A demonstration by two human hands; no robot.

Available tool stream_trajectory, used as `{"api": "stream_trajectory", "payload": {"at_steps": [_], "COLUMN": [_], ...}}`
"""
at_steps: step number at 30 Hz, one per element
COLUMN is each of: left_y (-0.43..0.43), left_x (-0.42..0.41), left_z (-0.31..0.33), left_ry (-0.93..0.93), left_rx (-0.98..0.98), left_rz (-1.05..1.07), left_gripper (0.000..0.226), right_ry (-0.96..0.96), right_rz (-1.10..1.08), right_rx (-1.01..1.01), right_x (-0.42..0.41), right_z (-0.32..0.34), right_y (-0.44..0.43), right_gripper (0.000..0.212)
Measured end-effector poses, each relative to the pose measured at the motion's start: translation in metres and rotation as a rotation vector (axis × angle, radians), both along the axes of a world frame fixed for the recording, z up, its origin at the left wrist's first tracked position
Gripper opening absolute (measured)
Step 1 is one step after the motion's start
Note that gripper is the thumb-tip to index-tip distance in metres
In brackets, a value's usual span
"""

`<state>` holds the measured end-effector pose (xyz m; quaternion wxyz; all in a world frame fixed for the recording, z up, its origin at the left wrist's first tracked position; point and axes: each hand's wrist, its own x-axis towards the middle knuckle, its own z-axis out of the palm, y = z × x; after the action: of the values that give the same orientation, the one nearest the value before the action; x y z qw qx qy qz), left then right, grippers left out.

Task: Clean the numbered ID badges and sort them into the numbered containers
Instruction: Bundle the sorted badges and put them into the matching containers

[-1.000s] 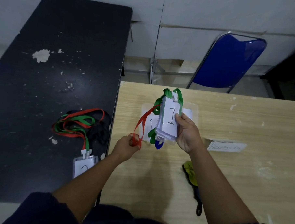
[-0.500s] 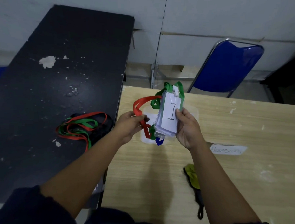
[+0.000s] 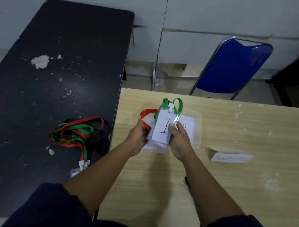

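I hold a stack of clear ID badges (image 3: 161,131) above the wooden table (image 3: 227,185); the top card shows a handwritten 1. My right hand (image 3: 179,142) grips the stack's right side, thumb across the front. My left hand (image 3: 138,137) grips the left side together with a red lanyard (image 3: 146,114). Green lanyard loops (image 3: 177,105) stick up from the top. Right behind the stack lies a clear plastic container (image 3: 196,131) with a white numbered sheet inside; its number is mostly hidden.
On the black table (image 3: 61,75) at left lies a tangle of red, green and black lanyards (image 3: 77,132) with a badge (image 3: 75,172) at its near end. A folded paper label (image 3: 230,157) stands at right. A blue chair (image 3: 233,67) is behind the wooden table.
My left hand rose from the table's near left edge with the red lanyard and came to the stack's left side. The red strap is now gathered against the badges.
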<state>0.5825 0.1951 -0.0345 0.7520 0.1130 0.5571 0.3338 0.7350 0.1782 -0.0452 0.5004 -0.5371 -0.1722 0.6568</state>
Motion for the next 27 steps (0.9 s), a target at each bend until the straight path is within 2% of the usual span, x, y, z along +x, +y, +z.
{"api": "stream_trajectory", "payload": {"at_steps": [1,3,6,11,16,21,24,27], "left_y": [-0.002,-0.005,-0.013,-0.024,-0.029,-0.04,-0.047,-0.05], "left_x": [0.0,0.0,-0.006,-0.015,-0.018,-0.019,-0.017,-0.018], "left_z": [-0.004,-0.012,-0.017,-0.017,-0.015,-0.019,-0.019,-0.018], "left_ry": [0.05,0.275,0.58,0.937,0.986,1.024,0.995,1.002], "left_rx": [-0.002,0.048,0.214,0.525,0.586,0.633,0.67,0.745], "left_rz": [-0.038,-0.194,-0.454,-0.654,-0.741,-0.818,-0.772,-0.678], "left_gripper": [0.051,0.045,0.039,0.028,0.034,0.056,0.073,0.073], "right_ry": [-0.068,-0.278,-0.549,-0.78,-0.844,-0.864,-0.886,-0.959], "right_rz": [0.032,0.113,0.249,0.43,0.452,0.404,0.392,0.342], "right_rx": [-0.01,-0.015,-0.017,-0.024,-0.09,-0.104,-0.091,-0.004], "right_x": [-0.001,-0.004,-0.01,-0.022,-0.029,-0.035,-0.038,-0.039], "right_z": [-0.006,-0.016,-0.023,-0.028,-0.033,-0.037,-0.037,-0.037], "right_y": [-0.003,-0.008,-0.009,0.0,0.007,0.009,0.011,0.007], "right_gripper": [0.028,0.022,0.016,0.023,0.026,0.026,0.029,0.025]}}
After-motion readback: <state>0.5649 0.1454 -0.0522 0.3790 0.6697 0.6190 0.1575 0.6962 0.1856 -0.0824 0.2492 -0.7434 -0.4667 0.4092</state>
